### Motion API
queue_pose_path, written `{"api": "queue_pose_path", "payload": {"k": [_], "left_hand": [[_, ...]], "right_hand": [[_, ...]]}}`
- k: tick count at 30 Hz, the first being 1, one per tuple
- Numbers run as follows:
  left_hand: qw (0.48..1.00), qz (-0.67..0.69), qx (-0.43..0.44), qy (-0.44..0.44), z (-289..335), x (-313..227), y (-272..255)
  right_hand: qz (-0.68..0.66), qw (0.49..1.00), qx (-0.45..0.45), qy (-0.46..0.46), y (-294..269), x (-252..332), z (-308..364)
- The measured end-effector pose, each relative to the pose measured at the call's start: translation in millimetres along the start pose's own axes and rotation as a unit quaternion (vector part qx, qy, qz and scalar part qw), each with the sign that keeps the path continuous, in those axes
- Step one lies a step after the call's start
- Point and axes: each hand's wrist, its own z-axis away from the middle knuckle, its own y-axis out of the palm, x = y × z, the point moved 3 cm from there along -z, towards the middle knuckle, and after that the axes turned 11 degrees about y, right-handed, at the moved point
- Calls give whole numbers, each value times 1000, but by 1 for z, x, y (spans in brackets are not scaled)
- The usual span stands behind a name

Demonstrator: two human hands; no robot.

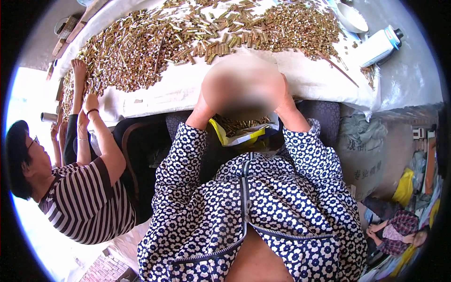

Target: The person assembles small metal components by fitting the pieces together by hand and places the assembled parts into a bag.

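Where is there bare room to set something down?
Bare white cloth shows between the right hand and thin brown stick, and between the left hand and the left brass-coloured heap. Farther back, small brass-coloured pieces crowd it.

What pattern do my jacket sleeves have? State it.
Your jacket sleeves are dark blue-and-white floral; see the head view.

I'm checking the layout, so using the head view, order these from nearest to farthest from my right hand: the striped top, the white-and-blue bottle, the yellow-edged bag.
From your right hand:
1. Yellow-edged bag, just below it in the picture.
2. White-and-blue bottle, off to its right.
3. Striped top, over at far left.
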Motion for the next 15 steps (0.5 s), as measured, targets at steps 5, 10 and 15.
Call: {"api": "queue_pose_path", "payload": {"k": [5, 10, 15], "left_hand": [[1000, 10, -13, 8, 1, -3, 0], [999, 34, -41, -6, 3, -3, 0], [996, 62, -57, -9, 4, -3, 3]], "right_hand": [[-22, 1000, 5, 2, 2, 2, 3], [-9, 1000, 2, -18, 3, 5, 6], [-4, 999, -2, -35, 3, 6, 7]]}}
